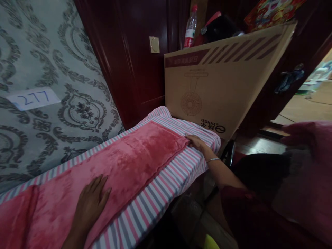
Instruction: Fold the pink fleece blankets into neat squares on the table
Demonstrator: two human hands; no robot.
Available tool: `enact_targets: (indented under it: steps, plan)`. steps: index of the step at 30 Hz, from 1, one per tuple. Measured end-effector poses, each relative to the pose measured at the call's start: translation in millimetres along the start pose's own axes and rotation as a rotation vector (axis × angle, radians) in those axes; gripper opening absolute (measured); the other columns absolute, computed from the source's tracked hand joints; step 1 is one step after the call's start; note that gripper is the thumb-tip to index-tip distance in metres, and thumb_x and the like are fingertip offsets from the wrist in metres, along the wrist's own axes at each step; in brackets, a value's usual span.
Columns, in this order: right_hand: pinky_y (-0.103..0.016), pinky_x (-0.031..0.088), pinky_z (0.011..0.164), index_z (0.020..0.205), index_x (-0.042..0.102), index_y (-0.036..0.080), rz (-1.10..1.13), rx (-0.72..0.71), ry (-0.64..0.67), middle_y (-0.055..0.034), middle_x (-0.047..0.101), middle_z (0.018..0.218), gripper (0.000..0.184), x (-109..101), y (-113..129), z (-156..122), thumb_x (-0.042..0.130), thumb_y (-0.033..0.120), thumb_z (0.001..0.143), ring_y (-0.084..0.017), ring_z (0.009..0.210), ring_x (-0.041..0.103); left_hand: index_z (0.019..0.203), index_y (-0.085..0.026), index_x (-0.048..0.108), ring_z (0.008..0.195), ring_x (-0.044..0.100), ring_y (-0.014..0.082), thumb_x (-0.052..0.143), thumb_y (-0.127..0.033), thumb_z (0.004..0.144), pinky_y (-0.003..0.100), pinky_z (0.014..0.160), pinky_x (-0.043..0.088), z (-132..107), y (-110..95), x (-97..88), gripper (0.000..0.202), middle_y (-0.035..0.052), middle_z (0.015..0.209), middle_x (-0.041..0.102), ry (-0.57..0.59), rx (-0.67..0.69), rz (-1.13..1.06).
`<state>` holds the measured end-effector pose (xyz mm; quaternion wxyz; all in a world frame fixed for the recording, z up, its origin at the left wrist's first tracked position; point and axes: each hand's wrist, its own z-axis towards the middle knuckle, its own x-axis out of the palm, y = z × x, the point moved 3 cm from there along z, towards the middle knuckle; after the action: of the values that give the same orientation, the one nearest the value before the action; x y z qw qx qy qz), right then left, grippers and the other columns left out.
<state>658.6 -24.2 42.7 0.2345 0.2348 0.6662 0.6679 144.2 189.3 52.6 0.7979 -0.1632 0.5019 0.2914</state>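
A pinkish-red plush cloth [124,159] lies in a long, flat strip along a narrow surface, over a striped sheet [153,200] of white, pink and grey. At the lower left, another fold of the plush [15,214] overlaps the strip. My left hand [92,199] rests flat on the strip with its fingers extended and the thumb apart. At the far right corner of the cloth, my right hand [195,141] has its thumb and fingers closed on the edge. A thin bangle [213,159] circles the right wrist.
A large cardboard box [223,79] stands upright behind the far end. A red-capped plastic bottle [190,29] shows above its edge. Patterned wallpaper [83,110] with a paper label [33,98] marked 277 runs along the left. Dark pink fabric [306,186] is piled at the right.
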Motion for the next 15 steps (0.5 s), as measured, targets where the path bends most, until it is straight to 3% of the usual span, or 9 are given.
enact_targets:
  steps: [4,9,15]
  plan:
    - [-0.022,0.03,0.045,0.059,0.052,0.019,-0.062,-0.02,0.028,0.0052,0.045,0.048,0.047,2.1,3.8,-1.8,0.072,0.06,0.064,-0.007,0.043,0.037,0.13,-0.013,0.061,0.129,0.053,0.0342,0.034,-0.051,0.09,0.052,0.108,0.039,0.3,-0.4,0.0,0.062,0.0179,0.136,0.06,-0.004,0.003,-0.003]
    - [-0.022,0.024,0.045,0.07,0.056,0.018,-0.145,-0.014,0.05,0.0089,0.041,0.05,0.04,3.6,8.7,-6.3,0.075,0.052,0.058,-0.006,0.044,0.032,0.13,-0.014,0.061,0.128,0.054,0.0331,0.034,-0.054,0.089,0.049,0.108,0.04,1.0,-0.6,-1.0,0.063,0.0164,0.135,0.061,-0.009,-0.002,-0.004]
    - [-0.022,0.025,0.05,0.073,0.058,0.018,-0.29,-0.007,0.036,0.0073,0.046,0.058,0.029,6.3,12.7,-10.2,0.069,0.042,0.063,-0.007,0.053,0.034,0.129,-0.014,0.062,0.128,0.054,0.0343,0.036,-0.053,0.089,0.051,0.107,0.04,1.2,-1.0,-2.0,0.062,0.0172,0.135,0.061,-0.005,-0.01,-0.018]
